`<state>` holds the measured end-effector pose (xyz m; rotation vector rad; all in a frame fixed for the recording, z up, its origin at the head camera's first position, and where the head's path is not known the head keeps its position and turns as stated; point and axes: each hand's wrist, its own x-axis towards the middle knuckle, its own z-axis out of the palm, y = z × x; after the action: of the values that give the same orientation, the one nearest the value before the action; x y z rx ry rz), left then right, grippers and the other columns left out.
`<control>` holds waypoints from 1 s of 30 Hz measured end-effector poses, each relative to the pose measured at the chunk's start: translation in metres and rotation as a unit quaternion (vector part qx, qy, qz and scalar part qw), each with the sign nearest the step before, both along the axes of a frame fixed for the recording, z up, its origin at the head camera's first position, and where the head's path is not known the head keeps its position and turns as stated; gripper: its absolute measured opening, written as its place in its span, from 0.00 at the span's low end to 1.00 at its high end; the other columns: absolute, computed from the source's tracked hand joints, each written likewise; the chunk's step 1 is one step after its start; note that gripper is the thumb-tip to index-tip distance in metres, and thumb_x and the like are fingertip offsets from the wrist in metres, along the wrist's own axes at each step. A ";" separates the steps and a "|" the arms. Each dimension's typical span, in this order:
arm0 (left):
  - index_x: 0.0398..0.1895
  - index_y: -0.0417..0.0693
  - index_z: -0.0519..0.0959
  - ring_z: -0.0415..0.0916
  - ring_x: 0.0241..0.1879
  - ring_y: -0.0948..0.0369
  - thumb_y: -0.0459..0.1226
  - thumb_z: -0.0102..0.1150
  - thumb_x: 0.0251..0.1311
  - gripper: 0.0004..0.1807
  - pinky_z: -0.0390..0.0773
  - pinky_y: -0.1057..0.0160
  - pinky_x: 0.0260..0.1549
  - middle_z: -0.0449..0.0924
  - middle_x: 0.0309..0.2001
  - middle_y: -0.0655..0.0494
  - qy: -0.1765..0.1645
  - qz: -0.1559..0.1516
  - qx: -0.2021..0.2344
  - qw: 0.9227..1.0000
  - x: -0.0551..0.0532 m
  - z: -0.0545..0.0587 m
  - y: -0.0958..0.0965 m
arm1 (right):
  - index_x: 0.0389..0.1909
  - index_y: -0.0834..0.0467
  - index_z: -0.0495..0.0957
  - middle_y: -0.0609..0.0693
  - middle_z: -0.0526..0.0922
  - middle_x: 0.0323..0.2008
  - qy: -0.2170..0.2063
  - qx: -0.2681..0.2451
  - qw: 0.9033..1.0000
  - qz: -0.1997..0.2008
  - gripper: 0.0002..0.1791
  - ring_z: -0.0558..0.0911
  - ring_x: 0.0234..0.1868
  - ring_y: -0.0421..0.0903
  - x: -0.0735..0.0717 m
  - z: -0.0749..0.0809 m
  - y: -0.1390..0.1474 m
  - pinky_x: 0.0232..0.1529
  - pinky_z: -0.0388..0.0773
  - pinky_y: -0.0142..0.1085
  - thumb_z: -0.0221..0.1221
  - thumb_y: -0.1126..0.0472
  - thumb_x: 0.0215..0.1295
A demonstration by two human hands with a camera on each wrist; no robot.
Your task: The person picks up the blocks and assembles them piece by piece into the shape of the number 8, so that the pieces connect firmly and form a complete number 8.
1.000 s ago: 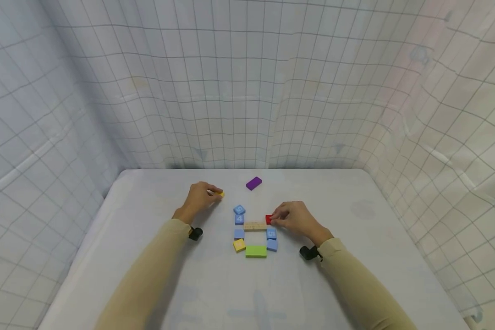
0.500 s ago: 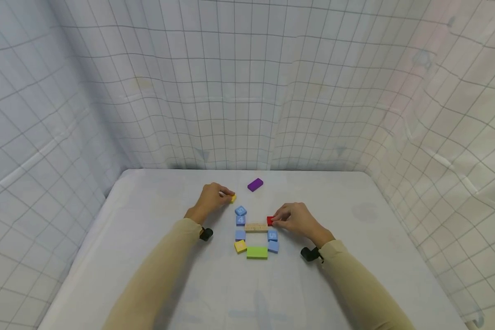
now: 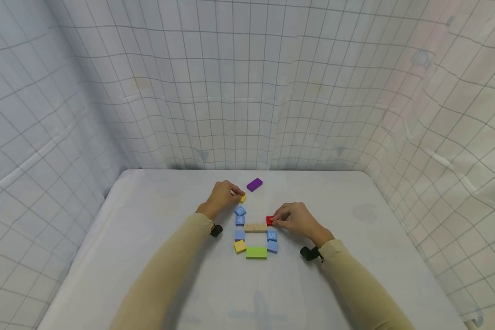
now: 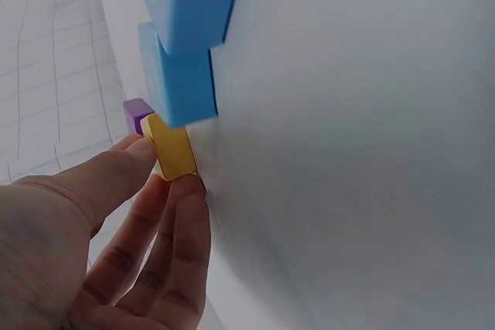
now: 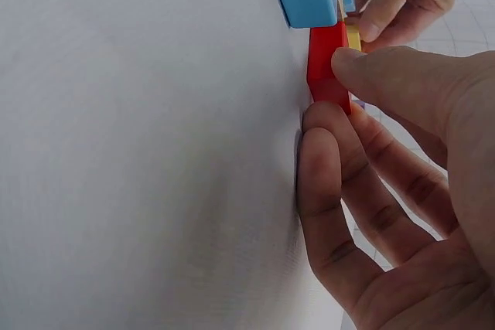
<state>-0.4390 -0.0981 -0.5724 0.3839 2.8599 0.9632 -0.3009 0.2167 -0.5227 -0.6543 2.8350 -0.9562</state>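
Note:
My left hand (image 3: 222,196) pinches a small yellow block (image 4: 172,147) between thumb and fingers, low over the table just beyond the blue number tiles. My right hand (image 3: 296,217) holds a red block (image 5: 328,67) by thumb and fingertips, at the right end of a wooden strip (image 3: 255,228). Below the strip on the right lies a blue tile marked 5 (image 3: 272,235). On the left are a blue tile marked 4 (image 3: 240,220) and a turned blue tile (image 3: 240,210) touching its far end.
A green block (image 3: 256,253) closes the near side of the outline, with a yellow tile (image 3: 239,246) at its left corner and a blue tile (image 3: 272,246) at its right. Farther back lies a purple block (image 3: 254,184). Gridded white curtains (image 3: 247,91) hang around the table.
My left hand has moved right with the yellow block, from left of the blue tiles to just beyond them. The right hand stays on the red block.

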 end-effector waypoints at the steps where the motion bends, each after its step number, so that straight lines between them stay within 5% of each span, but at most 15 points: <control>1: 0.51 0.62 0.99 0.89 0.51 0.60 0.38 0.77 0.76 0.09 0.90 0.61 0.55 0.98 0.57 0.57 -0.003 -0.004 0.001 1.000 -0.002 -0.001 0.002 | 0.43 0.50 0.99 0.43 0.96 0.51 -0.002 -0.001 1.000 -0.001 0.02 0.89 0.50 0.39 0.000 0.000 0.000 0.53 0.88 0.34 0.79 0.61 0.75; 8: 0.51 0.58 0.99 0.87 0.48 0.59 0.36 0.77 0.77 0.08 0.91 0.62 0.50 0.97 0.54 0.56 -0.025 -0.018 0.003 1.000 0.005 0.011 0.026 | 0.44 0.47 0.98 0.42 0.97 0.49 -0.011 -0.009 1.000 -0.003 0.04 0.88 0.48 0.38 -0.001 -0.001 0.001 0.53 0.88 0.34 0.80 0.60 0.75; 12: 0.53 0.51 0.98 0.88 0.54 0.53 0.33 0.75 0.77 0.08 0.91 0.54 0.59 0.97 0.54 0.50 -0.041 -0.028 0.011 0.999 0.027 0.038 0.041 | 0.46 0.46 0.97 0.41 0.97 0.48 -0.013 -0.008 1.000 -0.007 0.05 0.88 0.47 0.38 -0.001 -0.001 0.002 0.53 0.88 0.36 0.80 0.59 0.75; 15: 0.52 0.50 0.98 0.87 0.55 0.52 0.33 0.74 0.77 0.09 0.89 0.53 0.60 0.97 0.53 0.50 -0.033 -0.042 0.016 0.998 0.036 0.046 0.048 | 0.48 0.46 0.97 0.41 0.97 0.47 -0.017 -0.011 1.000 -0.012 0.06 0.88 0.47 0.39 -0.001 0.000 0.002 0.54 0.89 0.38 0.80 0.58 0.75; 18: 0.52 0.52 0.98 0.88 0.52 0.53 0.33 0.75 0.77 0.09 0.89 0.55 0.56 0.98 0.52 0.52 -0.021 -0.051 0.008 0.998 0.033 0.038 0.052 | 0.47 0.46 0.97 0.41 0.96 0.47 -0.020 -0.017 1.000 -0.014 0.05 0.88 0.47 0.39 0.000 0.000 0.002 0.55 0.90 0.40 0.80 0.58 0.75; 25: 0.56 0.46 0.96 0.88 0.55 0.52 0.33 0.75 0.78 0.09 0.89 0.49 0.67 0.97 0.54 0.50 -0.036 -0.042 0.021 0.998 0.075 0.075 0.066 | 0.46 0.46 0.97 0.41 0.97 0.48 -0.016 -0.022 1.000 -0.002 0.06 0.89 0.48 0.38 -0.002 -0.002 0.003 0.55 0.90 0.37 0.80 0.60 0.75; 30: 0.54 0.46 0.97 0.89 0.53 0.53 0.32 0.76 0.76 0.09 0.89 0.53 0.62 0.97 0.52 0.50 -0.032 -0.069 0.018 0.997 0.065 0.064 0.071 | 0.45 0.46 0.98 0.43 0.98 0.49 -0.005 -0.026 1.000 0.004 0.05 0.91 0.49 0.39 -0.002 -0.002 0.004 0.55 0.91 0.37 0.80 0.61 0.74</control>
<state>-0.3735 -0.0276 -0.5087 0.5363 2.7207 0.9832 -0.3030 0.2204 -0.5244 -0.6624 2.8058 -1.0319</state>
